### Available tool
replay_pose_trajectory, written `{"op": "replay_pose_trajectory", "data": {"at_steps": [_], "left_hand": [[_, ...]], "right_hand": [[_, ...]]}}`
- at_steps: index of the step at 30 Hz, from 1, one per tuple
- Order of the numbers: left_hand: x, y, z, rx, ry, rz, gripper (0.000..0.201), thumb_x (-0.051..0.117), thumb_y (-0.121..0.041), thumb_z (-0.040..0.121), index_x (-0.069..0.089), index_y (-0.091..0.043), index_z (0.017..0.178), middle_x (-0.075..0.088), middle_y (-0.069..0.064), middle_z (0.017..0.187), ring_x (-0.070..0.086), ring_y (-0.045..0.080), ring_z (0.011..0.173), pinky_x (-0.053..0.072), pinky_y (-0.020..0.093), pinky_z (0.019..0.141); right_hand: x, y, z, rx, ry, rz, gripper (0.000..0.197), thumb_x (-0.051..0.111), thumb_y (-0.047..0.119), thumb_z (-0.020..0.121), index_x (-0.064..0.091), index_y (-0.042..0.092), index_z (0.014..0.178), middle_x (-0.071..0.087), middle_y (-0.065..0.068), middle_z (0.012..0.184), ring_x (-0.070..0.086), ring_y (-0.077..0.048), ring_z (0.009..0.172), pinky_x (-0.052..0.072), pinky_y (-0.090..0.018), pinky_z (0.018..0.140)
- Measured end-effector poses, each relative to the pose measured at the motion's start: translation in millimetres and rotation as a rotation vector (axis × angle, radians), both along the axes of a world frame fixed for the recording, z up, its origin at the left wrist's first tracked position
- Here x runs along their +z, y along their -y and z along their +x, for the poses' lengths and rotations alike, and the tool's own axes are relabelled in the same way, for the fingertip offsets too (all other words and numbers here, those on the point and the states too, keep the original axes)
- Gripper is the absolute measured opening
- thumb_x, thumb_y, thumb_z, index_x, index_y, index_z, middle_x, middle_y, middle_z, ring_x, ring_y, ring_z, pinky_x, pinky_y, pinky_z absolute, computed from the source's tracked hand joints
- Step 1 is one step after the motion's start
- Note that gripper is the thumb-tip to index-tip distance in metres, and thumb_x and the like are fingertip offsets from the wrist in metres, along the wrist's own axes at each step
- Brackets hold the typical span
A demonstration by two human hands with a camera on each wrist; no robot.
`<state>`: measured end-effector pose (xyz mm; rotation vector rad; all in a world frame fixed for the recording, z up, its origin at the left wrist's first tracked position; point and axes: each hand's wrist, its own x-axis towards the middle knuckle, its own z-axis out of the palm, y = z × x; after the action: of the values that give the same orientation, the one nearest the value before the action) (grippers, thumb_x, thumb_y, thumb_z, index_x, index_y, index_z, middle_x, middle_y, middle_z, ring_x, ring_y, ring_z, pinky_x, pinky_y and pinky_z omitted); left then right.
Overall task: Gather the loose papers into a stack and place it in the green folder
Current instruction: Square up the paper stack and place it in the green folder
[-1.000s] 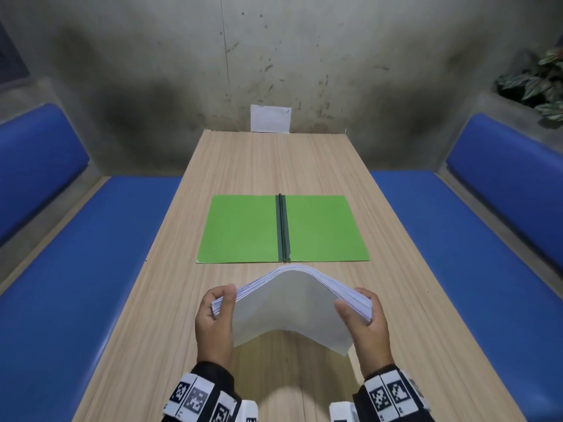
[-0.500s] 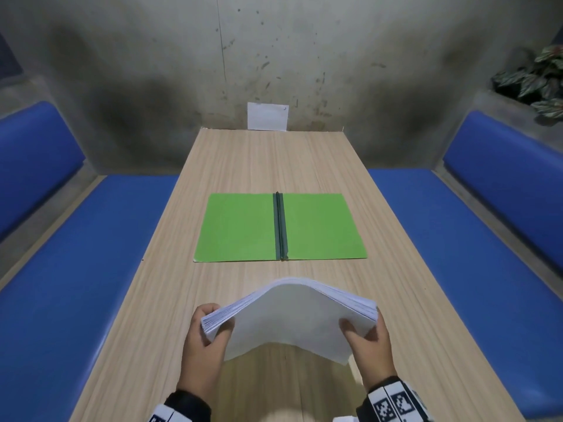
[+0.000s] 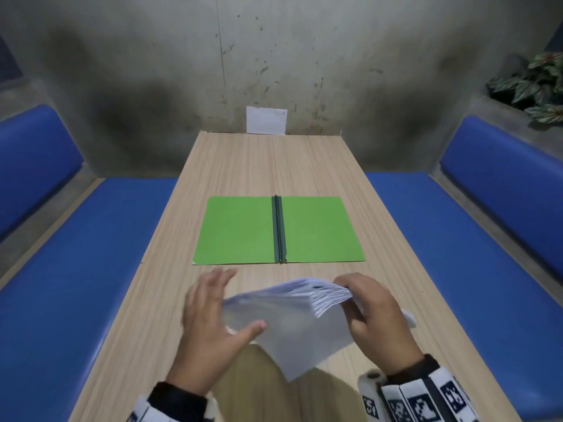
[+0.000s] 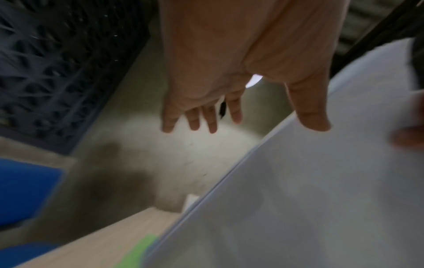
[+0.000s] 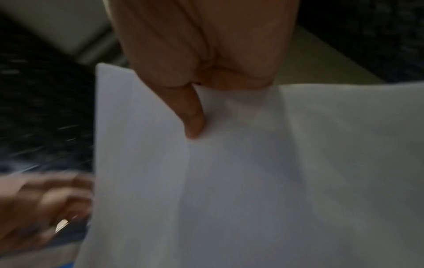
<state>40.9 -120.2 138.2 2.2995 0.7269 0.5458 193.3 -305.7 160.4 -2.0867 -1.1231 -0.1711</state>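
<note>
A thick stack of white papers [image 3: 292, 324] hangs tilted above the near end of the wooden table [image 3: 268, 166]. My right hand [image 3: 370, 312] grips its right edge, thumb under the sheets [image 5: 195, 123] and fingers over the top. My left hand [image 3: 213, 312] is spread flat with straight fingers against the stack's left edge [image 4: 241, 181], its thumb [image 4: 314, 116] on the near face of the paper. The green folder [image 3: 240, 229] lies open and flat on the table just beyond the stack, dark spine [image 3: 278, 229] in its middle. Both folder halves are bare.
Blue bench seats [image 3: 91, 269] run along both sides of the table. A white sheet [image 3: 266, 120] is stuck on the stained wall at the table's far end. A potted plant [image 3: 536, 86] sits on a ledge at the upper right.
My left hand has let go of the stack's left edge and now lies open and flat against it. The stack has tipped from an arch to a slant, held by the right hand.
</note>
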Motion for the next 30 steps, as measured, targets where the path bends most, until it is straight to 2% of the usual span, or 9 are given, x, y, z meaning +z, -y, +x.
{"op": "replay_pose_trajectory", "data": {"at_steps": [3,6,10,15,19,23,25,27,30], "left_hand": [[16.0,28.6,17.3,-0.182,0.259,-0.198,0.065,0.076,-0.039,0.061,0.045,-0.058,0.116,0.05,-0.036,0.125,0.041,-0.018,0.118,0.031,0.002,0.095],[23.0,37.2,27.4,-0.148,0.501,-0.571,0.023,0.065,-0.047,0.058,0.071,-0.047,0.08,0.073,-0.021,0.082,0.065,-0.006,0.074,0.046,0.007,0.062],[3.9,22.4,22.5,-0.072,0.487,-0.806,0.03,0.068,-0.046,0.049,0.075,-0.029,0.073,0.074,-0.009,0.071,0.064,0.001,0.061,0.05,0.016,0.053],[-13.9,2.9,10.8,-0.08,0.405,-0.869,0.029,0.073,-0.03,0.058,0.073,-0.016,0.083,0.075,-0.002,0.073,0.066,0.006,0.064,0.052,0.016,0.056],[-23.1,-6.8,11.8,-0.106,0.329,-0.877,0.047,0.073,-0.041,0.049,0.073,-0.016,0.089,0.077,0.001,0.081,0.069,0.009,0.069,0.053,0.019,0.06],[-41.2,-11.2,15.8,-0.114,0.215,-0.882,0.025,0.077,-0.026,0.055,0.075,-0.02,0.078,0.077,0.0,0.078,0.069,0.008,0.068,0.054,0.019,0.058],[-51.4,-11.1,18.3,-0.122,0.154,-0.883,0.018,0.075,-0.023,0.058,0.076,-0.031,0.073,0.076,-0.008,0.077,0.069,0.002,0.07,0.054,0.018,0.062],[-63.4,-11.4,19.4,-0.169,0.102,-0.868,0.032,0.077,-0.03,0.054,0.071,-0.052,0.076,0.075,-0.021,0.082,0.068,-0.005,0.078,0.054,0.016,0.067],[-78.7,-12.8,24.0,-0.198,0.039,-0.841,0.044,0.083,-0.045,0.047,0.066,-0.061,0.084,0.071,-0.029,0.094,0.063,-0.012,0.093,0.051,0.016,0.079]], "right_hand": [[27.2,-12.9,-12.6,0.054,0.21,-0.094,0.026,0.041,0.009,0.074,0.05,0.03,0.087,0.065,0.014,0.08,0.053,-0.005,0.08,0.038,-0.028,0.07],[36.3,-16.7,-16.0,0.057,0.239,-0.095,0.022,0.044,0.015,0.078,0.053,0.031,0.089,0.064,0.017,0.08,0.052,-0.003,0.081,0.031,-0.023,0.074],[28.0,-7.2,-9.5,-0.016,0.186,-0.157,0.012,0.061,0.03,0.074,0.057,0.033,0.085,0.066,0.019,0.078,0.055,-0.002,0.078,0.028,-0.017,0.075],[10.4,17.2,10.4,-0.157,-0.003,-0.129,0.02,0.057,0.047,0.066,0.062,0.038,0.083,0.059,0.032,0.081,0.049,0.002,0.086,0.035,-0.027,0.082],[-8.9,28.5,28.2,-0.067,-0.61,0.187,0.039,0.082,0.007,0.063,0.063,0.028,0.09,0.068,0.022,0.093,0.06,0.004,0.081,0.046,-0.008,0.074],[-53.3,22.0,36.4,0.0,-1.002,0.218,0.051,0.085,0.013,0.051,0.065,0.012,0.099,0.076,0.004,0.09,0.07,-0.007,0.08,0.055,-0.02,0.065],[-81.9,14.1,37.5,-0.02,-1.081,0.145,0.045,0.083,0.012,0.049,0.07,0.012,0.092,0.077,0.004,0.083,0.07,-0.006,0.076,0.054,-0.021,0.062],[-111.1,6.8,37.4,-0.063,-1.102,0.041,0.049,0.093,0.022,0.036,0.074,0.02,0.081,0.076,0.009,0.077,0.067,-0.003,0.075,0.054,-0.022,0.066],[-152.5,6.8,39.2,-0.094,-1.232,-0.09,0.077,0.094,0.038,0.03,0.067,0.014,0.099,0.075,0.002,0.089,0.069,-0.01,0.085,0.054,-0.021,0.072]]}}
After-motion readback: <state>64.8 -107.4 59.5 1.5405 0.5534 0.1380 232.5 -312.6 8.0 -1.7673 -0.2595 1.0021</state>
